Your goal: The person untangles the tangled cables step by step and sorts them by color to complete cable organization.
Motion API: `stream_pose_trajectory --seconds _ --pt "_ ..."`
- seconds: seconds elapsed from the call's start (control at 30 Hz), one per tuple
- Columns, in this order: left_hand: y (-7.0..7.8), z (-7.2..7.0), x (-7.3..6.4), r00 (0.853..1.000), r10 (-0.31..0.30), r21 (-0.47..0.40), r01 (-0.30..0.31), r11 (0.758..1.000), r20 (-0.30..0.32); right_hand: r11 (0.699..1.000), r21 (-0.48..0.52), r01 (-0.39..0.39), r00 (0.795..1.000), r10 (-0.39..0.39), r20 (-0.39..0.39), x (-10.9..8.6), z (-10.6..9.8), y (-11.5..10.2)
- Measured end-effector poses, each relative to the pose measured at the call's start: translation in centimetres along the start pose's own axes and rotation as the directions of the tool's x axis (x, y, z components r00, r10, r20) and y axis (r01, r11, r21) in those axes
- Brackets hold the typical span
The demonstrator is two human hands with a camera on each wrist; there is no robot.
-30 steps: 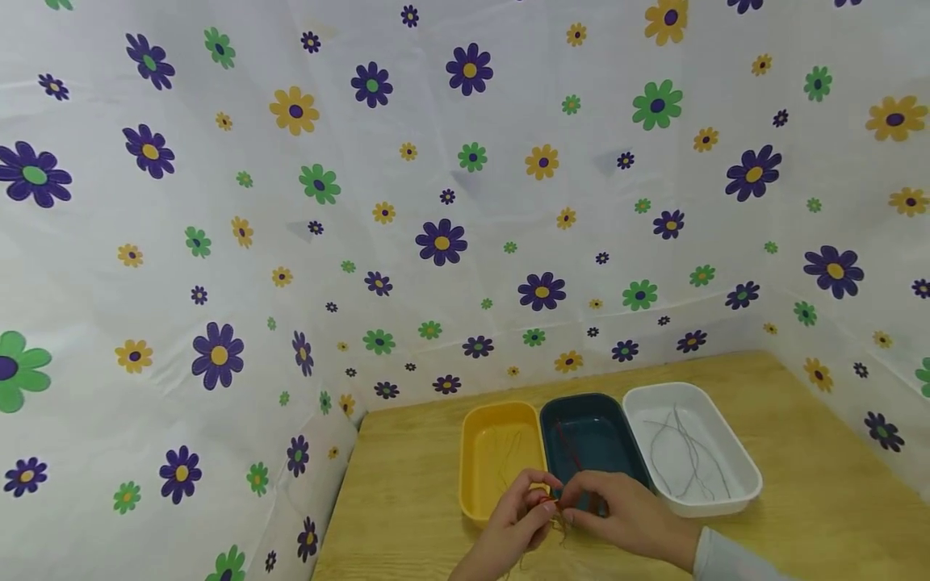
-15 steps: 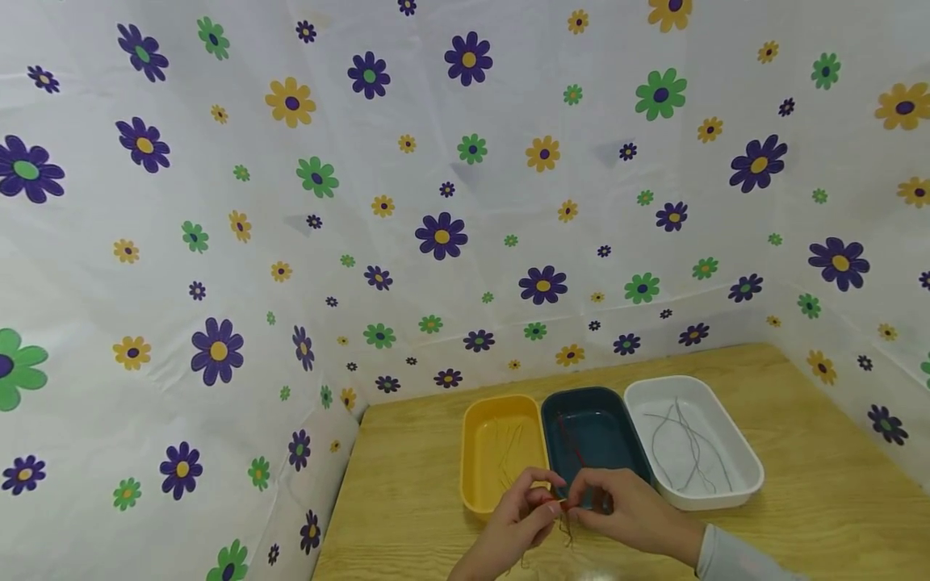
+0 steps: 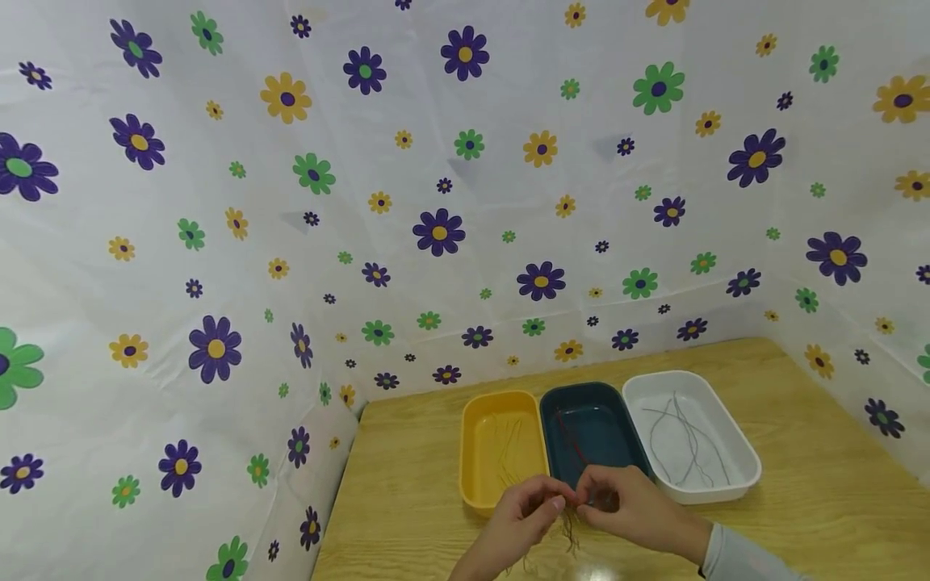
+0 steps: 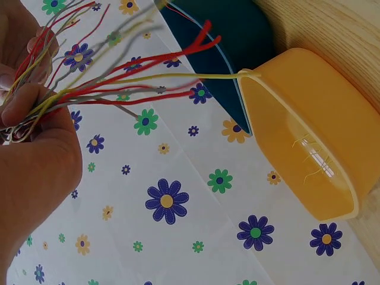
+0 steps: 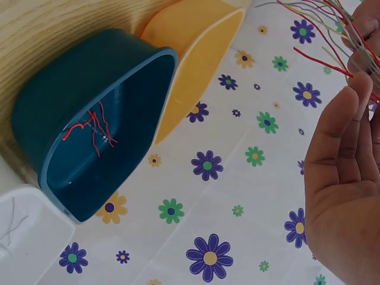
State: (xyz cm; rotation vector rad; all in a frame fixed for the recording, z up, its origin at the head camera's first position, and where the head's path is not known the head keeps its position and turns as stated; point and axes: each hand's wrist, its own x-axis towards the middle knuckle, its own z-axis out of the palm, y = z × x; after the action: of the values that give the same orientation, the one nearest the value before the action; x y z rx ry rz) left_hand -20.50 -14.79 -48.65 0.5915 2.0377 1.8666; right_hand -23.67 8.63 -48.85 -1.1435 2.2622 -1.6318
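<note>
My left hand (image 3: 512, 520) grips a loose bundle of thin red, yellow and grey wires (image 4: 127, 83), whose ends fan out past the fingers in the left wrist view. Thumb and forefinger of my right hand (image 3: 635, 504) meet at the bundle, pinching among the wires close to the left fingertips. Thin ends (image 3: 569, 532) dangle below both hands in the head view. In the right wrist view a red wire (image 5: 320, 60) sticks out by the right fingertips, while the pinch itself is hidden behind the fingers.
Side by side beyond the hands stand a yellow tray (image 3: 468, 452) with yellow wires, a dark teal tray (image 3: 606, 428) with red wires, and a white tray (image 3: 737, 432) with grey wires. The wooden table (image 3: 407, 484) meets a flower-printed sheet (image 3: 407, 97) at the back and sides.
Both hands have shifted slightly right, and the right fingertips have changed their place at the bundle. More loose ends show hanging below. The trays sit a little higher in view.
</note>
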Motion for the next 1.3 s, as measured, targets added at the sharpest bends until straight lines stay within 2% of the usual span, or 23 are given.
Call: stream_pose_trajectory --seconds 0.23,0.4,0.73,0.9,1.03,1.3 --pt "-0.1 -0.1 0.0 0.999 -0.046 -0.020 0.046 0.999 -0.022 1.000 -0.018 0.001 0.999 -0.002 -0.047 -0.5 -0.2 0.5" --pt "-0.3 -0.3 0.0 0.996 -0.089 -0.013 0.089 0.996 -0.006 0.999 -0.031 0.014 0.996 -0.017 -0.090 -0.6 -0.6 0.7" --pt "-1.1 -1.1 -0.4 0.996 -0.071 0.000 0.071 0.998 0.056 0.998 -0.005 -0.055 0.993 0.054 -0.109 -1.9 -2.6 0.7" --pt "-1.2 -1.4 -0.5 0.996 -0.066 0.000 0.067 0.998 0.052 0.999 0.003 -0.049 0.990 0.049 -0.132 -2.3 -3.2 0.8" --pt "-1.2 -1.5 -0.6 0.994 -0.078 -0.009 0.079 0.997 0.073 0.999 -0.008 -0.049 0.987 0.047 -0.155 -2.6 -3.7 0.8" --pt "-1.5 -1.6 -0.8 0.991 -0.105 -0.012 0.107 0.994 0.083 0.998 -0.067 -0.007 0.973 -0.008 -0.230 -3.2 -4.3 1.0"
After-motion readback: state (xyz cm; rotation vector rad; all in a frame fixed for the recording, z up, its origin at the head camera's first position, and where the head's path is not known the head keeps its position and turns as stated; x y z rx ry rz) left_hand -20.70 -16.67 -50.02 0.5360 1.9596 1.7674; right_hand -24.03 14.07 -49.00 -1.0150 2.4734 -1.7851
